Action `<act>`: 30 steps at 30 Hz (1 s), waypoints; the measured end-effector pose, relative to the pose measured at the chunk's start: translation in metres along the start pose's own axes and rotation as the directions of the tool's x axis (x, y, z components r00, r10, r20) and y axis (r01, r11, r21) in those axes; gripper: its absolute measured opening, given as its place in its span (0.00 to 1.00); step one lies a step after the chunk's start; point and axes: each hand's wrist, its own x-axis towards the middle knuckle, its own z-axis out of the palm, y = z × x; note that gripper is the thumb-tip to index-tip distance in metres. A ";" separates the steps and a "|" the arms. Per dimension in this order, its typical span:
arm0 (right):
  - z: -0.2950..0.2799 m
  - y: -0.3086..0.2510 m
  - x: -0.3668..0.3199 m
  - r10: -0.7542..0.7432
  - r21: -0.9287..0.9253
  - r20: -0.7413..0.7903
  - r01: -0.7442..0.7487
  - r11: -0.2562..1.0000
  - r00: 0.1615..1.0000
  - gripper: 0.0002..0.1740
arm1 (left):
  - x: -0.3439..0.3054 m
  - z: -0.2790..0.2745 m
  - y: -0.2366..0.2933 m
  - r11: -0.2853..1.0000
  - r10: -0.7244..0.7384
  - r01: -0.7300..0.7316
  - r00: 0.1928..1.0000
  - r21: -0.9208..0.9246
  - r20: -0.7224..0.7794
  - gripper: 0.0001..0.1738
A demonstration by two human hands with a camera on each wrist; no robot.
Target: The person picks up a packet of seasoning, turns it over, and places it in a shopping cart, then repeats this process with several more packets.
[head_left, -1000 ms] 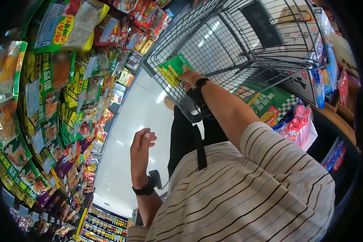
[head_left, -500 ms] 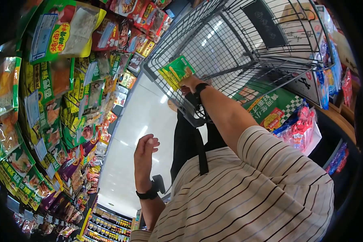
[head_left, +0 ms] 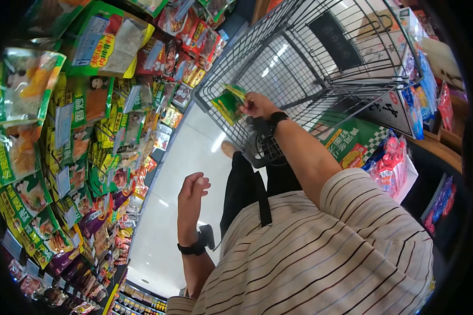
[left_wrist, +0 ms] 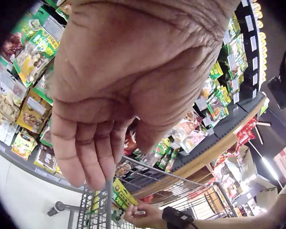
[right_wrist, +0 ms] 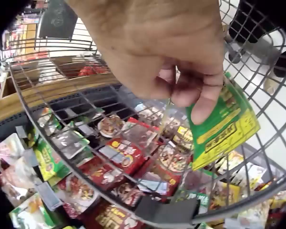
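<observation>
My right hand (head_left: 257, 106) pinches a green and yellow food packet (head_left: 228, 105) by its edge, at the near end of a wire shopping cart (head_left: 194, 95). In the right wrist view the packet (right_wrist: 224, 126) hangs tilted from thumb and fingers inside the basket's wire walls. My left hand (head_left: 192, 190) is held in the air beside my body with its fingers loosely bent and nothing in it. Seen close up in the left wrist view, the left palm (left_wrist: 128, 71) faces the camera, the cart showing behind its fingertips.
A shelf wall of hanging packets (head_left: 97, 100) runs along the left. At the right stand a green printed box (head_left: 349, 139) and pink-red bags (head_left: 391, 163). Pale tiled floor (head_left: 176, 173) lies between shelf and cart. A foot (head_left: 227, 149) shows below the cart's near corner.
The right hand has turned the packet, so its broad face now tilts and its upper edge shows. The left hand stays raised in nearly the same place. The whole head view has shifted slightly.
</observation>
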 end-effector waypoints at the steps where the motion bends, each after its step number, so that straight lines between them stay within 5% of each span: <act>1: 0.003 -0.010 -0.013 -0.036 -0.026 0.034 0.037 0.999 0.999 0.04 | -0.001 -0.002 0.002 1.000 0.011 -0.011 1.000 0.002 0.007 0.23; 8: 0.025 -0.055 -0.141 -0.173 -0.129 0.291 0.218 0.967 0.941 0.10 | 0.023 -0.015 0.005 0.979 0.201 -0.204 0.972 0.007 0.120 0.25; 9: 0.033 -0.057 -0.164 -0.191 -0.147 0.308 0.245 0.958 0.932 0.09 | 0.028 -0.011 0.011 0.946 0.315 -0.320 0.945 0.044 0.086 0.26; 14: 0.059 -0.047 -0.266 -0.203 -0.219 0.483 0.343 0.914 0.852 0.11 | 0.042 0.016 0.057 0.593 0.779 -0.742 0.627 0.312 0.009 0.33; 17: 0.075 -0.028 -0.318 -0.197 -0.229 0.570 0.385 0.894 0.797 0.12 | 0.041 0.011 0.085 0.396 0.886 -0.869 0.447 0.297 0.127 0.33; 18: 0.082 -0.022 -0.333 -0.198 -0.231 0.587 0.397 0.888 0.785 0.13 | 0.060 0.007 0.075 0.270 0.928 -0.919 0.328 0.287 0.178 0.25; 21: 0.097 -0.013 -0.358 -0.347 -0.097 0.594 0.492 0.865 0.726 0.13 | 0.037 0.002 0.076 0.771 0.618 -0.637 0.751 0.009 0.231 0.18; 26: 0.086 -0.008 -0.350 -0.558 -0.329 0.512 0.749 0.575 0.653 0.19 | 0.005 -0.014 0.073 0.774 0.557 -0.410 0.803 -0.482 0.213 0.19; 30: 0.098 0.026 -0.350 -0.389 -0.457 0.602 0.700 0.549 0.697 0.22 | -0.008 -0.027 0.070 0.728 0.571 -0.435 0.812 -0.530 0.117 0.19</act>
